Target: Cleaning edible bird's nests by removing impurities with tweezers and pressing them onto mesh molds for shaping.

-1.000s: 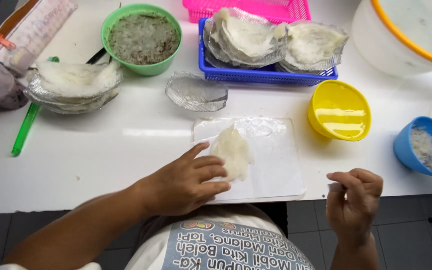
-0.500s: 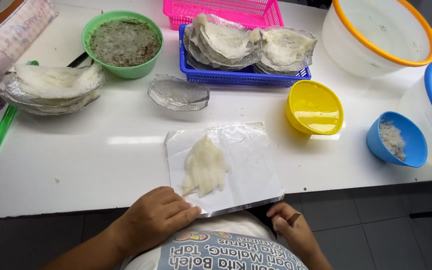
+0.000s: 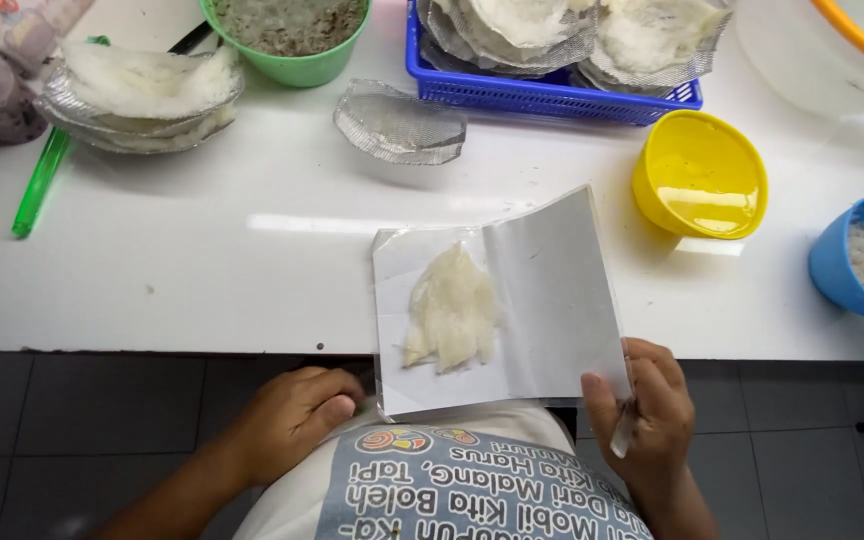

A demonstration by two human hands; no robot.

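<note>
Right hand (image 3: pixel 649 408) lifts plastic sheet (image 3: pixel 552 290) – left hand (image 3: pixel 297 412) grips its corner

White counter (image 3: pixel 202 280). Translucent off-white flake (image 3: pixel 452 310) on clear plastic sheet (image 3: pixel 552 300). Yellow bowl (image 3: pixel 700 172), blue bowl (image 3: pixel 852 262), green bowl (image 3: pixel 287 65) with grey-brown contents, blue basket (image 3: pixel 542 95), green pen (image 3: pixel 40 182), silver mesh mould (image 3: pixel 397 125).

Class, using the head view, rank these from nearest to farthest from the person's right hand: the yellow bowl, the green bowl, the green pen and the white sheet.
From the right hand:
1. White sheet, touching it, at the table edge.
2. Yellow bowl, just beyond, on the right.
3. Green bowl, far back, left of centre.
4. Green pen, far left.
</note>
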